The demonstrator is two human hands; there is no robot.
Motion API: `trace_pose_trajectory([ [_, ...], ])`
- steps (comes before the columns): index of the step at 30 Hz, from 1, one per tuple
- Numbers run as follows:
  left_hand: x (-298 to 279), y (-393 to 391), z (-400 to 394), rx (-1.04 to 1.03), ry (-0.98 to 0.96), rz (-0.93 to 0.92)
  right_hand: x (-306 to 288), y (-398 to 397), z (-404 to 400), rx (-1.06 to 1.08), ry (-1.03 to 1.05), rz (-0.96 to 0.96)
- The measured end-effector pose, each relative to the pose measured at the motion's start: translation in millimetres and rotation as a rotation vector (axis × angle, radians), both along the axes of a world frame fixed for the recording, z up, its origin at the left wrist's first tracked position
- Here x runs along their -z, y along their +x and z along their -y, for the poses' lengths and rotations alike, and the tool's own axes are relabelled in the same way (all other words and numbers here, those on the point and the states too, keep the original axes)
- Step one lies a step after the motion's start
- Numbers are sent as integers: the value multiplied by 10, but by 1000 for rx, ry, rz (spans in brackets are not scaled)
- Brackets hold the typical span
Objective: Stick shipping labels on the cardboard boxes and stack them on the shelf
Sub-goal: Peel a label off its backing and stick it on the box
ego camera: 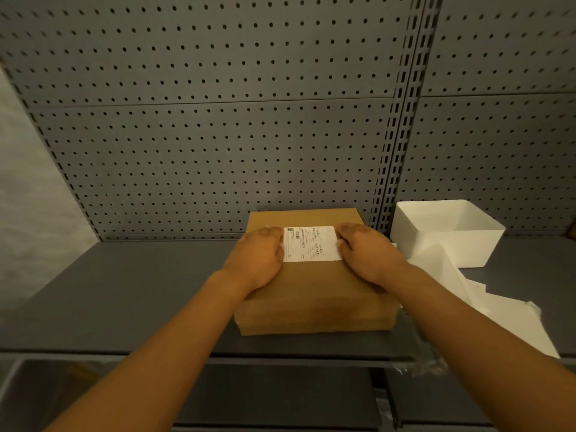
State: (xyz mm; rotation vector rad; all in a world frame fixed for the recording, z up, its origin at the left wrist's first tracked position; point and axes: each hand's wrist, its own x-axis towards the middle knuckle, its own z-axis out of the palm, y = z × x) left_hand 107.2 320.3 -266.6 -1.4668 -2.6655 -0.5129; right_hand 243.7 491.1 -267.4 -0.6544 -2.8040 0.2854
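One cardboard box (314, 294) is found on the dark grey shelf (124, 291), set close to the perforated back panel (218, 135). A white shipping label (310, 244) lies on the box's top face, toward its far edge, and appears square to the box sides. The left hand (257, 255) is laid flat on the box top with its fingers extended, touching the label's left edge; the right hand (366, 252) is laid likewise at the label's right edge. Neither hand is closed round anything.

The step in hand is judged to be the pressing down of the label. For a sound result, pressure is best carried from the label's middle outward to both edges and the corners, so that no bubbles or lifted corners are left. Whether the label is already fully stuck cannot be told.

To the right, an open white bin (448, 232) is noted on the shelf, near the box but apart from it. White sheets (486, 294) are spread in front of the bin, passing under the right forearm and just beside the box's right side. Some clear film (427, 360) is seen at the shelf's front edge. The sheets are judged liable to be dragged or caught if the box is slid rightward; the shelf to the left offers an unobstructed path.
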Motion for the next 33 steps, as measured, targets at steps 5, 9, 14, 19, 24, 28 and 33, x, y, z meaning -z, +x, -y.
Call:
trace_pose_trajectory([
  [5, 52, 278, -64, 147, -17, -22, 43, -14, 336, -208, -26, 54],
  [9, 43, 107, 167, -1, -21, -64, 13, 198, 175, -81, -24, 46],
  [14, 60, 322, 124, 129, -21, -19, 38, 149, 434, -193, -1, 51],
  [19, 30, 285, 246, 8, -31, -77, -24, 345, 324, -107, -22, 35],
  [24, 37, 339, 204, 26, -42, -87, 30, 343, 344, -52, -55, 3],
  [28, 76, 284, 256, -11, -46, -112, 56, 378, 313, -38, -127, -19],
  [33, 30, 216, 251, -8, -98, -110, 83, 376, 308, -35, -121, -22],
])
